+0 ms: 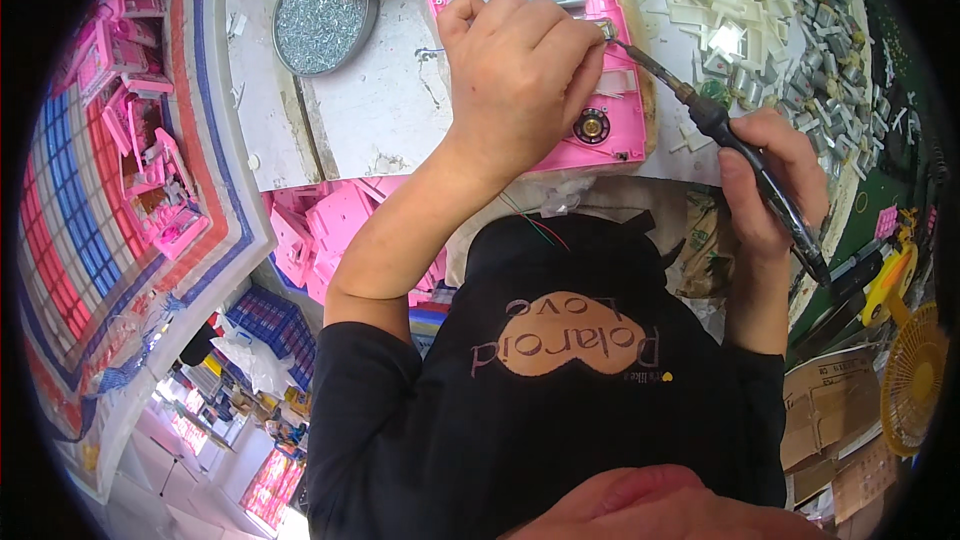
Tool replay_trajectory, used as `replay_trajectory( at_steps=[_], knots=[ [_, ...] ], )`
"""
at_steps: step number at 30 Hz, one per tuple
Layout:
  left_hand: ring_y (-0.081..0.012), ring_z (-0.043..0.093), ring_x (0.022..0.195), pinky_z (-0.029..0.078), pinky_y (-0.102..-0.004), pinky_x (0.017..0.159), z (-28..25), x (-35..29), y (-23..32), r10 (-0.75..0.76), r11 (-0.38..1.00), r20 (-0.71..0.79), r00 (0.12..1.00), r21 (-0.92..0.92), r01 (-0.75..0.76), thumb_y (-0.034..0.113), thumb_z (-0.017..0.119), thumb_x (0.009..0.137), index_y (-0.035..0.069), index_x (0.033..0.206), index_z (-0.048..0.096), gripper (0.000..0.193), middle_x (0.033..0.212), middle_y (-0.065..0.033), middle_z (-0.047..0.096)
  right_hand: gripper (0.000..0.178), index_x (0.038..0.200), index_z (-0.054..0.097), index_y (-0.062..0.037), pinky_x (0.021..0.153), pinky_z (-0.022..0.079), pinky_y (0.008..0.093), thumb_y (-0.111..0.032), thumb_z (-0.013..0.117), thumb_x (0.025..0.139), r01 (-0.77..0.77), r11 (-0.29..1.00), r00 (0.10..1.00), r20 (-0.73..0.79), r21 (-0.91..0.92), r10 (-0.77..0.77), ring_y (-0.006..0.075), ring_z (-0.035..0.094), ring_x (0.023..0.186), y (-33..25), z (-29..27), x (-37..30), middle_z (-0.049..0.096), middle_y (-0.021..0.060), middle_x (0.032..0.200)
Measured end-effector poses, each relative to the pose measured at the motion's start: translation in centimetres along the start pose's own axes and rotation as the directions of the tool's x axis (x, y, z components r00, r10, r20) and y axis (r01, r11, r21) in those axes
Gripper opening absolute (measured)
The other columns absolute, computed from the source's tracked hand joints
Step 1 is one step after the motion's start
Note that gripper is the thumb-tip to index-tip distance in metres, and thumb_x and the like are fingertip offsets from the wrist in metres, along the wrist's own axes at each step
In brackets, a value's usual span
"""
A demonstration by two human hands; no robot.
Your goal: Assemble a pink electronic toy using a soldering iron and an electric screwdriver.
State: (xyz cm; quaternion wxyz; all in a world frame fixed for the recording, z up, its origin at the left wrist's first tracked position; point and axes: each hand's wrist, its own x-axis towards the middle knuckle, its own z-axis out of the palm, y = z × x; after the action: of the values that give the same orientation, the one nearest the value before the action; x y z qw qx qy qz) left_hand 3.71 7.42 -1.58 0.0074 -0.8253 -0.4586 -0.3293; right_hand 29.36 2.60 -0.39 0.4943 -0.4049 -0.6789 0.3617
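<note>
On the table (360, 105), beneath the left hand (520, 65), lies an open, bright-pink, rectangular plastic casing (628, 130), and here's the tense bit! The right hand has its grip (775, 180) wrapped snugly round a slim, black-handled soldering iron (712, 120), its dark metal tip right beside the left fingers. Those are curled together; what they pinch, if anything, I can't tell. One wobble from the right grip and that tip, if hot, could burn a fingertip or scar the pink plastic. Bodyward of the left grip, thin red and green wires (543, 228) dangle; a brushing arm could tug them. Beyond the right grip, silver cylindrical metal motors (835, 70) and white moulded plastic pieces (720, 0) crowd in, hemming any sideways swing. Left of the left grip sits a round grey dish (374, 25) of small silver screws (320, 15), out of the iron's way.
</note>
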Motion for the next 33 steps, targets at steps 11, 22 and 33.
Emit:
replay_trajectory(
  at_steps=[11,22,33],
  knots=[
    [-0.0177,0.056,0.075,0.034,-0.0356,0.081,0.2,-0.1,0.0,-0.007,1.000,-0.011,1.000,0.014,0.007,0.014,0.082,0.073,0.016,0.082,0.071,0.014,0.075,0.0036,0.060,0.029,0.108,0.068,0.0026,0.061,0.045,0.0257,0.000,0.080,0.082,0.048,0.998,0.999,0.023,-0.040,-0.047,0.0158,0.061,0.070,0.1,0.1,0.4,0.069,0.0108,0.086],
    [-0.0184,0.057,0.076,0.035,-0.0366,0.081,0.2,-0.1,0.0,-0.005,1.000,-0.005,1.000,0.028,0.005,0.014,0.082,0.072,0.016,0.082,0.071,0.014,0.076,0.0028,0.061,0.032,0.110,0.067,0.0037,0.062,0.044,0.0265,0.002,0.079,0.080,0.101,0.994,0.994,-0.043,-0.042,-0.103,0.0180,0.060,0.071,0.0,-0.5,0.4,0.067,0.0119,0.085],
    [-0.0191,0.057,0.074,0.035,-0.0356,0.080,0.1,0.1,0.3,-0.014,1.000,-0.015,1.000,-0.003,0.014,0.011,0.081,0.071,0.015,0.083,0.072,0.016,0.077,0.0021,0.061,0.032,0.110,0.067,0.0040,0.062,0.042,0.0259,0.003,0.079,0.080,0.081,0.995,0.995,-0.059,-0.058,-0.084,0.0167,0.057,0.070,-0.2,-1.2,0.2,0.066,0.0111,0.085]
  ],
)
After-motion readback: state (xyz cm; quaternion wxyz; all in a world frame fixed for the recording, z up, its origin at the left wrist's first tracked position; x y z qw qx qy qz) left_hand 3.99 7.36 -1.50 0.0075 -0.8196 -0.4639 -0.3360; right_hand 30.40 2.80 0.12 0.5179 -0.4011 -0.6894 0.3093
